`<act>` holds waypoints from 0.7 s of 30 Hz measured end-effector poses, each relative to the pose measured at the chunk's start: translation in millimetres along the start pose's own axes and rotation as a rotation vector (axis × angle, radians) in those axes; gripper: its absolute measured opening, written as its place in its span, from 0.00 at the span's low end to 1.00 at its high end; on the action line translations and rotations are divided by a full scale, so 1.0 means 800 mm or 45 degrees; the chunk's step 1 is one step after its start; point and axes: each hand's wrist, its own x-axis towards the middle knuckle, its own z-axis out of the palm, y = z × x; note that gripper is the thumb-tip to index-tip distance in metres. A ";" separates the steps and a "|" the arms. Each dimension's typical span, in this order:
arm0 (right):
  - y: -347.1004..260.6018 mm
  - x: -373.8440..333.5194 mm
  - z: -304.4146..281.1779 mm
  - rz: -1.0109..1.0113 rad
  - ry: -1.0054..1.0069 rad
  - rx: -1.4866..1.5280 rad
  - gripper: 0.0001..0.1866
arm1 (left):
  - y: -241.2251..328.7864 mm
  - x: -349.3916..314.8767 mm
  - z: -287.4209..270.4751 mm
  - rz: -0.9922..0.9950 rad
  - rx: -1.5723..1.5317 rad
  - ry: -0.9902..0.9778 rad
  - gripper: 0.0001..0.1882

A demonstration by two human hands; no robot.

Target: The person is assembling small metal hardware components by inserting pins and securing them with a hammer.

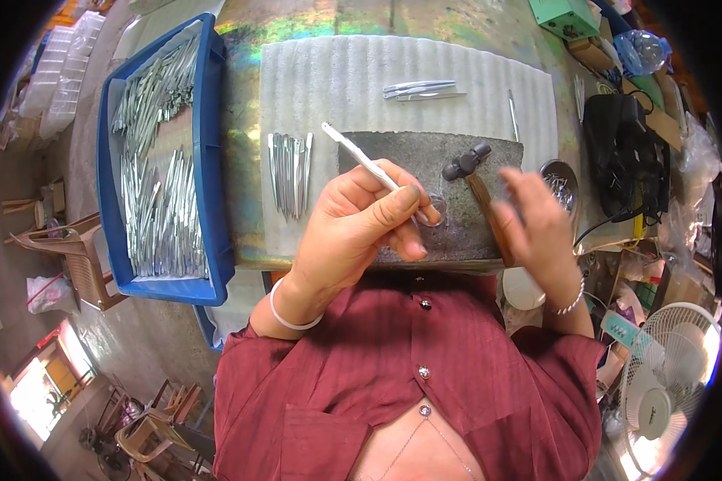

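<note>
Blue tray point(210, 160) of metal pieces: well left of the left grip. Row of pieces point(290, 176) on foam sheet point(337, 80): just left of it. Left grip point(357, 216): narrow, holding a metal strip point(361, 156), thumb on top, far end out up-left. My take: keep the pinch light but steady so the strip can't roll, tip clear of the row. Hammer point(483, 200) on the dark slab point(465, 236), between the grips. Right grip point(541, 228): half spread, beside the handle, nothing seen in it; blurred, can't tell if thumb touches. I'd keep those fingers loose. Dish point(552, 169) of small parts just right of it.
</note>
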 end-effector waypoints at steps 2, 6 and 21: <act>0.030 0.025 -0.003 0.168 0.084 0.102 0.17 | 0.000 -0.003 -0.001 -0.025 0.045 0.022 0.08; 0.114 0.088 0.020 0.437 0.063 0.104 0.19 | 0.007 -0.001 0.009 -0.054 0.052 0.065 0.13; 0.188 0.104 0.025 0.340 -0.084 0.052 0.12 | -0.003 -0.009 -0.004 0.210 0.544 -0.140 0.05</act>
